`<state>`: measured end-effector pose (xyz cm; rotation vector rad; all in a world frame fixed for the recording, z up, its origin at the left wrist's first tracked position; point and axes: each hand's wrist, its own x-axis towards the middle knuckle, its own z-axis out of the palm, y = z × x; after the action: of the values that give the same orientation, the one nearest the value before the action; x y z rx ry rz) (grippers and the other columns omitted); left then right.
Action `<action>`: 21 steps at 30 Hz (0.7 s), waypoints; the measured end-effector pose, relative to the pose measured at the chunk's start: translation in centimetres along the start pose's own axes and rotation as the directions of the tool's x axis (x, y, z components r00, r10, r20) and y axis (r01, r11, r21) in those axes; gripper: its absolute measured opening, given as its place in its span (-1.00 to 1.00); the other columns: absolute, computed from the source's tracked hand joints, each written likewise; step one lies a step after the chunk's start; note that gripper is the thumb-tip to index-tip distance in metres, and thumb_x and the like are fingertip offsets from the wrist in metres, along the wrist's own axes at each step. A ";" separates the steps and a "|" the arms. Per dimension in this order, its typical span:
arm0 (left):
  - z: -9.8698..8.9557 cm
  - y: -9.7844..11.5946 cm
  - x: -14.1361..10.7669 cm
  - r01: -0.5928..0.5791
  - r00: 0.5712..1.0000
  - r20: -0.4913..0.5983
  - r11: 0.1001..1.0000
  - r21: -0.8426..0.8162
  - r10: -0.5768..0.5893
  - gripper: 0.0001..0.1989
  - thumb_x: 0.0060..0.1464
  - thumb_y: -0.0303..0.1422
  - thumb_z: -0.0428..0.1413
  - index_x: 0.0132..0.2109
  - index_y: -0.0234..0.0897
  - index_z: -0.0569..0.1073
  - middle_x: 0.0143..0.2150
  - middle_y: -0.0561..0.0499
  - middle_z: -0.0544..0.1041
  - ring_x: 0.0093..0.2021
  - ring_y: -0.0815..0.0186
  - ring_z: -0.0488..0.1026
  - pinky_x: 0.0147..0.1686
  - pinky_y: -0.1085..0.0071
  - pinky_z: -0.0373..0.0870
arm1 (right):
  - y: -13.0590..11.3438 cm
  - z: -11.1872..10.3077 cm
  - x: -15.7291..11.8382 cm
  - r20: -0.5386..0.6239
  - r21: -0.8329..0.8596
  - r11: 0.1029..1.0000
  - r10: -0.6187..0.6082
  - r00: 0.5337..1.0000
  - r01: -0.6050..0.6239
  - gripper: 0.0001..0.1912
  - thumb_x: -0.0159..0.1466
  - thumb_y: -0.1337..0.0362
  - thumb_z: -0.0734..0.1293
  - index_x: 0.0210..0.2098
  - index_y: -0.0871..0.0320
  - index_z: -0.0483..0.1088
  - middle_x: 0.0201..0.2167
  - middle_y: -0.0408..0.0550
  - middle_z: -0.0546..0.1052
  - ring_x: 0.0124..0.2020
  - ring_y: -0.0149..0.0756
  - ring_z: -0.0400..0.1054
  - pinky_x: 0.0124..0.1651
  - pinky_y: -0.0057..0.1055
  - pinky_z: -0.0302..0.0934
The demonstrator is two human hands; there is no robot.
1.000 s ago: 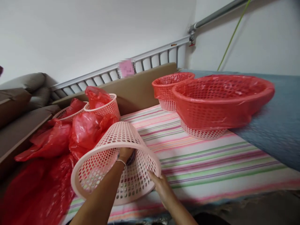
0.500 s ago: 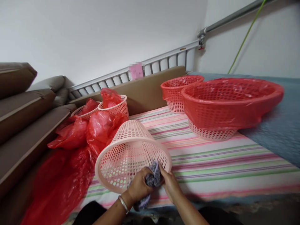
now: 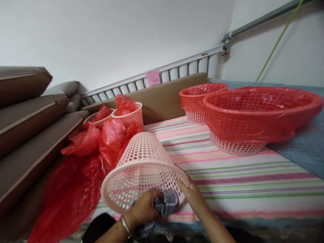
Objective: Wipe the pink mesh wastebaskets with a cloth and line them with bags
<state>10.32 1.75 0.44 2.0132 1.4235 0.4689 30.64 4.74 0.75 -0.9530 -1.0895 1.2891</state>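
A pale pink perforated plastic wastebasket (image 3: pixel 145 148) lies on its side, its mouth turned toward me. My left hand (image 3: pixel 146 204), with a bangle at the wrist, is closed around a bunched grey cloth (image 3: pixel 167 202) at the basket's lower rim. Part of the cloth also hangs out below that hand. My right hand (image 3: pixel 189 189) grips the basket's right rim, thumb on the inside and fingers on the outside. Its fingertips are partly hidden by the rim.
At right stand two baskets lined with red bags, a large one (image 3: pixel 253 125) and a smaller one (image 3: pixel 196 101). Red plastic bags (image 3: pixel 113 135) and more pink baskets (image 3: pixel 134 116) sit at left, beside stacked cushions (image 3: pixel 30 130). Striped cloth (image 3: pixel 227 175) covers the surface.
My right hand has moved from beside the cloth up onto the basket's right rim. My left hand and the cloth have shifted slightly lower. The whole view has swung a little left.
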 end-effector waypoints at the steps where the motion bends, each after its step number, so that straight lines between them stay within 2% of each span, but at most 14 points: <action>1: -0.1 0.1 0.7 0.000 1.000 -0.016 1.000 -0.002 0.000 -0.65 -0.32 -0.44 0.30 -0.25 -0.23 0.53 -0.28 0.02 0.56 -0.29 0.24 0.46 -0.27 0.42 0.34 | 0.0 -0.2 0.3 0.002 -0.011 0.999 0.030 1.000 -0.030 -0.46 0.04 0.20 0.33 0.05 0.06 0.38 0.08 -0.07 0.42 0.09 -0.11 0.27 0.20 -0.21 0.05; 3: -0.4 0.0 3.0 0.007 0.997 -0.081 1.000 -0.001 -0.007 -0.65 -0.25 -0.51 0.22 -0.20 -0.24 0.52 -0.25 0.00 0.57 -0.26 0.24 0.48 -0.24 0.41 0.36 | 0.4 -0.4 0.8 -0.009 -0.005 0.995 0.099 0.995 -0.099 -0.45 -0.01 0.26 0.30 0.01 0.06 0.41 0.01 -0.09 0.47 0.03 -0.07 0.32 0.13 -0.20 0.13; 7: -1.6 -1.8 9.6 0.036 0.970 -0.241 0.998 0.042 -0.025 -0.61 -0.21 -0.60 0.15 -0.14 -0.29 0.51 -0.12 -0.08 0.56 -0.04 0.12 0.42 -0.01 0.26 0.29 | 1.9 -1.0 1.4 -0.002 0.047 0.985 0.167 0.986 -0.166 -0.32 -0.17 0.38 0.23 0.00 0.08 0.43 -0.25 -0.12 0.58 -0.11 -0.05 0.38 -0.01 -0.22 0.22; 10: -2.5 -3.1 14.1 0.060 0.949 -0.312 0.997 0.052 -0.041 -0.70 -0.05 -0.51 0.16 -0.09 -0.31 0.48 -0.01 -0.12 0.50 0.06 0.09 0.36 0.07 0.13 0.23 | 2.8 -1.5 1.7 0.010 0.072 0.975 0.210 0.978 -0.210 -0.30 -0.18 0.39 0.21 0.01 0.12 0.42 -0.42 -0.13 0.57 -0.23 -0.08 0.41 -0.09 -0.22 0.25; 12: -2.8 -3.9 16.1 0.072 0.941 -0.335 0.996 0.051 -0.051 -0.72 0.06 -0.39 0.15 -0.05 -0.31 0.45 0.06 -0.11 0.44 0.09 0.11 0.33 0.08 0.07 0.23 | 3.3 -1.6 2.1 0.013 0.100 0.969 0.228 0.974 -0.228 -0.29 -0.20 0.39 0.19 0.00 0.14 0.42 -0.43 -0.13 0.57 -0.27 -0.09 0.41 -0.12 -0.23 0.26; 16: -3.1 -5.2 17.8 0.115 0.933 -0.346 0.993 0.037 -0.095 -0.74 0.12 -0.30 0.12 -0.05 -0.29 0.43 0.10 -0.09 0.40 0.11 0.12 0.32 0.09 0.04 0.23 | 3.5 -1.5 2.6 0.025 0.140 0.959 0.246 0.969 -0.247 -0.33 -0.23 0.39 0.17 -0.09 0.15 0.45 -0.36 -0.11 0.58 -0.26 -0.09 0.41 -0.14 -0.26 0.26; 21: -2.8 -5.4 17.1 0.157 0.933 -0.323 0.987 -0.026 -0.157 -0.79 0.03 -0.41 0.18 -0.15 -0.33 0.46 -0.05 -0.05 0.49 0.01 0.16 0.39 0.06 0.08 0.24 | 2.6 -1.1 2.1 0.003 0.251 0.934 0.260 0.965 -0.253 -0.38 -0.20 0.39 0.16 -0.11 0.18 0.45 -0.34 -0.07 0.58 -0.23 -0.09 0.42 -0.14 -0.25 0.27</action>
<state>10.80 19.71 -2.15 1.8630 1.7646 0.7563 31.01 7.12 -1.89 -0.9404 -0.7721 1.5791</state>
